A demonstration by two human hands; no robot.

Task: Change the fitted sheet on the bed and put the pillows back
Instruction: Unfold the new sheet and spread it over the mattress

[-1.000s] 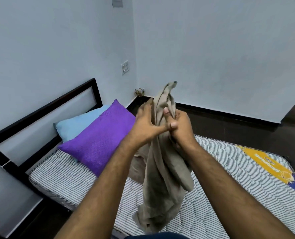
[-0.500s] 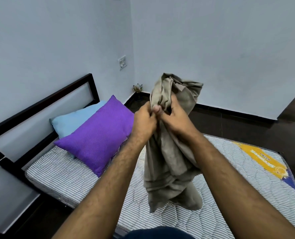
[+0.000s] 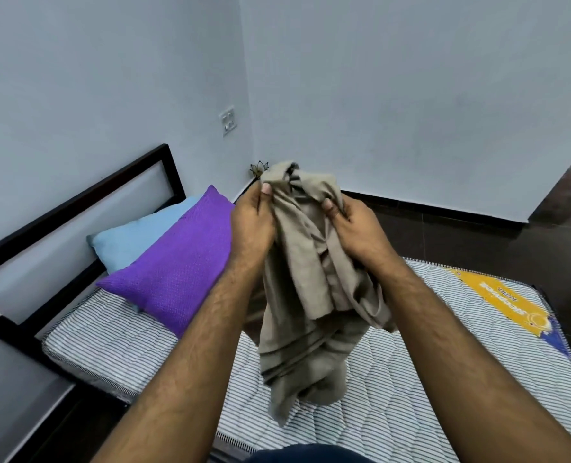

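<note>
Both arms reach out over the bed, and between them hangs a bunched, grey-beige fitted sheet of soft, matte woven cloth. The left hand grasps its upper edge, thumb pressed on the fabric near the top of the bundle; the right hand pinches a fold beside it, thumb on top and fingers curled behind. The two hands are near each other with a hump of gathered cloth rising between them. Below the hands the sheet falls in long creases and layered folds, and its lowest end appears to reach the mattress around the middle of the near side, though I cannot tell for sure that it touches.

The bare quilted mattress is white with thin dark stripes and stitched wavy seams; a yellow printed label sits near its far right corner. At the head end, by the black metal-framed headboard with a pale panel, a purple textured rectangular pillow leans over a smooth light-blue pillow that lies behind it against the headboard. A white wall switch plate sits on the pale painted wall, and a small gold flower-shaped ornament stands on the dark floor in the room's corner, just past the sheet's top.
</note>
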